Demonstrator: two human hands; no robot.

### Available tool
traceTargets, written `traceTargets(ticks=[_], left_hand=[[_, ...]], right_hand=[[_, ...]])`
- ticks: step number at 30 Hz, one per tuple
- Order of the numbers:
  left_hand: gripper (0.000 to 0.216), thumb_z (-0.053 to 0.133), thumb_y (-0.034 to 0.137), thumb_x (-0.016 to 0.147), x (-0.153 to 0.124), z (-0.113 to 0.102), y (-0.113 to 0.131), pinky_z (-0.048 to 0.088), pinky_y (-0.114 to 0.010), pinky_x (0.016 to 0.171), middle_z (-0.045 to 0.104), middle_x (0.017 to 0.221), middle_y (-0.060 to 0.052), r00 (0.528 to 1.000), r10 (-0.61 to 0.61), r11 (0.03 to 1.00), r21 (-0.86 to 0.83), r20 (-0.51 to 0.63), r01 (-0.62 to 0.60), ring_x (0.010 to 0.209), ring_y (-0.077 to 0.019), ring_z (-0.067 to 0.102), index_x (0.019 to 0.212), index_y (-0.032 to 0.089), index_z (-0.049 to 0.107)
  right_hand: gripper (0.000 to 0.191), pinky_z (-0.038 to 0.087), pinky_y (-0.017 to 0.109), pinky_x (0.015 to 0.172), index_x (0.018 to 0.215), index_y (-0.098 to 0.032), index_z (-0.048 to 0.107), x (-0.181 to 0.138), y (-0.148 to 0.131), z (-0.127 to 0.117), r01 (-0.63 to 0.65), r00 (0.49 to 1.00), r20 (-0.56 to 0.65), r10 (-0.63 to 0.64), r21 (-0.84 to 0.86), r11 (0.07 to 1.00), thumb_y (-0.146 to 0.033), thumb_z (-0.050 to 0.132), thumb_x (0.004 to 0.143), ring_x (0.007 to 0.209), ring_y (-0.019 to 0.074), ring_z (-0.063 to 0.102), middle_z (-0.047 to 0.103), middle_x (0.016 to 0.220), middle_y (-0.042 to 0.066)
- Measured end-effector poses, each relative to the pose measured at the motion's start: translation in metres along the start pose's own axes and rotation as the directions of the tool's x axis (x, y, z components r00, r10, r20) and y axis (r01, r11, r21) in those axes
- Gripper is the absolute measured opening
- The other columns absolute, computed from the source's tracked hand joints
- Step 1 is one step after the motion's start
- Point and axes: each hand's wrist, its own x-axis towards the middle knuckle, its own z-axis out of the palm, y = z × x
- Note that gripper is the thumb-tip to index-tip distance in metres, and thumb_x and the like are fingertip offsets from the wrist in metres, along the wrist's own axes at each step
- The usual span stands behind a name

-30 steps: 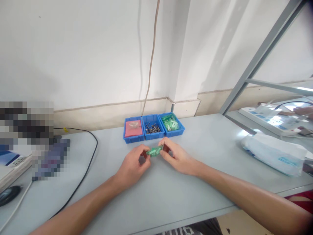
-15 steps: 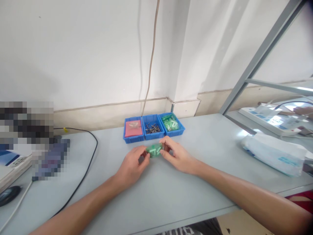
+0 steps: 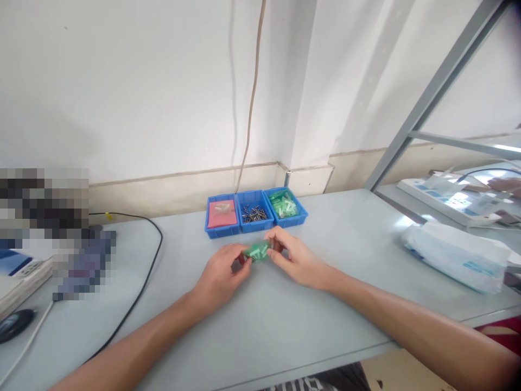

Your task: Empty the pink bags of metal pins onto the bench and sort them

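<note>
Tabletop (image 3: 260,331) pale grey, smooth, running under both forearms and back to a white wall (image 3: 142,87) with a beige band along its foot. Wall juts forward in a corner beyond the right hand (image 3: 299,262); a tan cord (image 3: 255,81) hangs down it, ahead of the left hand (image 3: 220,274). Hands pinching a small green bag (image 3: 258,251), pale pieces showing through: left thumb and fingers on its left end, right thumb and fingers on its right. Bag sits between the fingertips; cannot tell whether it touches the tabletop. Just ahead of the hands, three blue bins side by side: left bin (image 3: 223,232) with pink material, middle bin (image 3: 258,226) with metal pins, right bin (image 3: 292,221) with more green bags. Near edge (image 3: 337,359) of the tabletop runs aslant, closer to the person than the hands, with a broad grey stretch between. Leftward, a band of surface, then a black cable (image 3: 156,258) curving toward the left forearm, a mouse (image 3: 16,326) farther out. Rightward, a wide stretch of surface reaches a white packet (image 3: 456,258); beyond it, a slanting grey frame (image 3: 439,89) bounds that side.
</note>
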Motion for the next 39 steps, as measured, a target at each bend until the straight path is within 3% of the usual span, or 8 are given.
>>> traceTargets(ticks=[9,16,25,32,39], left_hand=[[0.032,0.043,0.032,0.11,0.002,-0.006,0.008,0.046,-0.029,0.075,0.063,0.081,-0.001,1.0,0.024,0.998,0.052,-0.006,-0.024,0.077,-0.0181,0.059,0.082,0.022,0.055],[0.015,0.052,0.024,0.103,0.001,-0.004,0.007,0.048,-0.029,0.077,0.071,0.092,-0.002,1.0,0.02,1.0,0.019,0.004,-0.02,0.084,-0.0187,0.064,0.095,0.023,0.065],[0.014,0.051,0.026,0.103,-0.001,-0.01,0.017,0.05,-0.03,0.077,0.072,0.099,-0.004,0.999,0.002,1.0,-0.031,0.046,-0.001,0.089,-0.0206,0.066,0.106,0.024,0.065],[0.016,0.051,0.032,0.106,0.0,-0.006,0.012,0.046,-0.029,0.071,0.069,0.091,-0.002,0.999,-0.035,0.999,-0.011,0.041,0.035,0.082,-0.0191,0.062,0.1,0.023,0.062],[0.007,0.056,0.026,0.102,0.0,-0.002,0.006,0.047,-0.03,0.079,0.069,0.092,0.001,0.999,-0.025,1.0,0.014,0.025,0.024,0.086,-0.018,0.063,0.099,0.023,0.063]], right_hand=[[0.004,0.045,0.031,0.073,0.107,-0.024,0.053,0.0,0.0,0.0,0.006,1.0,0.01,-0.006,-0.007,1.0,-0.022,0.056,0.105,0.078,0.0175,0.053,0.056,0.088,-0.001],[0.007,0.044,0.03,0.071,0.102,-0.025,0.05,0.0,-0.001,0.0,0.011,1.0,-0.005,-0.011,-0.006,1.0,-0.023,0.056,0.104,0.077,0.0171,0.052,0.054,0.087,-0.001],[0.006,0.044,0.032,0.073,0.102,-0.025,0.05,0.001,0.002,0.001,0.016,1.0,-0.026,-0.016,-0.008,1.0,-0.022,0.055,0.104,0.076,0.0174,0.051,0.055,0.086,-0.002],[0.011,0.044,0.031,0.07,0.098,-0.025,0.047,0.001,-0.002,0.0,0.001,1.0,-0.028,-0.002,-0.027,1.0,-0.023,0.057,0.102,0.075,0.018,0.051,0.053,0.081,-0.002],[0.009,0.045,0.032,0.072,0.099,-0.025,0.05,0.001,-0.003,0.001,-0.027,1.0,-0.011,0.026,-0.033,0.999,-0.023,0.058,0.101,0.076,0.0182,0.053,0.056,0.084,-0.002]])
